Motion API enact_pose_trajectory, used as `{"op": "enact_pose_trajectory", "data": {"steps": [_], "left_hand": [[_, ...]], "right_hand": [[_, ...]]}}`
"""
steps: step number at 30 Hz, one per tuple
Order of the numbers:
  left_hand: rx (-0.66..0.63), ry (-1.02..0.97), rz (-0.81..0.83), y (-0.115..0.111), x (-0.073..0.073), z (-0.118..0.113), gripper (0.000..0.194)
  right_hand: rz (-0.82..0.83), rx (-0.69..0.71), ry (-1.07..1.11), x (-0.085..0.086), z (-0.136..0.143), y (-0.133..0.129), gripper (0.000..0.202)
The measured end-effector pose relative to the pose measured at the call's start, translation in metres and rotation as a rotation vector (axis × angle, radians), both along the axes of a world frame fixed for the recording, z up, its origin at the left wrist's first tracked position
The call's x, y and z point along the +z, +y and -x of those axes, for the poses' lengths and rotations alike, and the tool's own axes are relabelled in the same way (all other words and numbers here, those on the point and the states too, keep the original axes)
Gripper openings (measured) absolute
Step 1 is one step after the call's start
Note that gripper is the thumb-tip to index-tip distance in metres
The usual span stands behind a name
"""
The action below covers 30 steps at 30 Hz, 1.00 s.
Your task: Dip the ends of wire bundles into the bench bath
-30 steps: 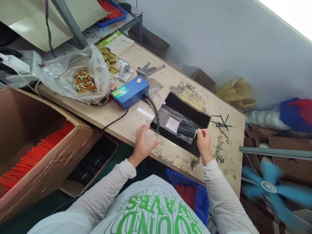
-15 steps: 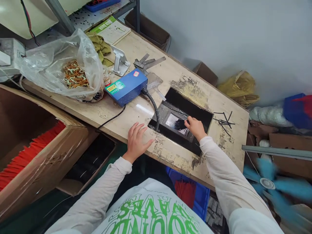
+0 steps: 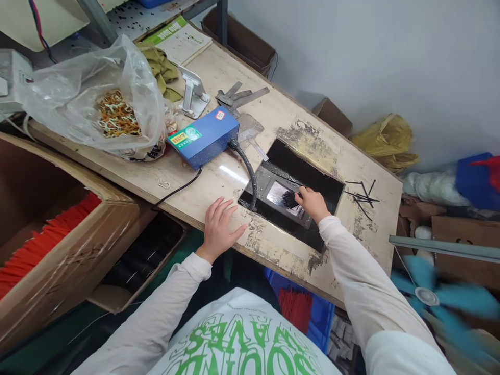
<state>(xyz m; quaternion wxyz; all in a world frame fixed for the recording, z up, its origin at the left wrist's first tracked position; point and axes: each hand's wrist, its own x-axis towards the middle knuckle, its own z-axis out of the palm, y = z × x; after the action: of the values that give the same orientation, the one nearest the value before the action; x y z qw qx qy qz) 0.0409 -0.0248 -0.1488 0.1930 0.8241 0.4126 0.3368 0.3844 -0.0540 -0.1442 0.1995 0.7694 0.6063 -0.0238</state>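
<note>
- Worn plywood workbench (image 3: 281, 117) with a rectangular cut-out.
- Left hand (image 3: 219, 224) lies open, flat on the bench edge.
- Right hand (image 3: 311, 202) pinches a black bristle bundle (image 3: 289, 198) against the shiny metal plate (image 3: 278, 194).

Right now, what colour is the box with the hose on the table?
Blue box, with a green-and-yellow label; head view shows it.

Bench (image 3: 320, 156): pale wood, matt, its coating scuffed and flaking rough around the dark cut-out; plate (image 3: 279, 194) in the cut-out is glossy metal, reflective, with black bristles (image 3: 289, 199) matt against it. Blue box (image 3: 203, 137) at frame centre-left: smooth painted casing, slight sheen, ribbed black hose (image 3: 248, 174). Upper left: clear crinkled plastic bag (image 3: 78, 99), glossy; lower left, brown cardboard carton (image 3: 66, 250), matt.
</note>
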Motion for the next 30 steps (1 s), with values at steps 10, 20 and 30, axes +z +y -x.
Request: {"op": "enact_pose_trajectory", "data": {"steps": [10,20,30], "left_hand": [[-0.014,-0.018,-0.051,0.001,-0.001,0.0,0.047],[-0.021,-0.016,-0.063,0.002,0.0,-0.001,0.049],[0.004,-0.122,-0.066,0.005,0.006,0.002,0.048]], "right_hand": [[0.039,0.004,0.011,-0.005,0.003,0.003,0.034],[-0.102,0.16,0.065,0.058,0.021,-0.021,0.037],[-0.136,0.564,0.36,0.098,0.07,-0.048,0.029]]}}
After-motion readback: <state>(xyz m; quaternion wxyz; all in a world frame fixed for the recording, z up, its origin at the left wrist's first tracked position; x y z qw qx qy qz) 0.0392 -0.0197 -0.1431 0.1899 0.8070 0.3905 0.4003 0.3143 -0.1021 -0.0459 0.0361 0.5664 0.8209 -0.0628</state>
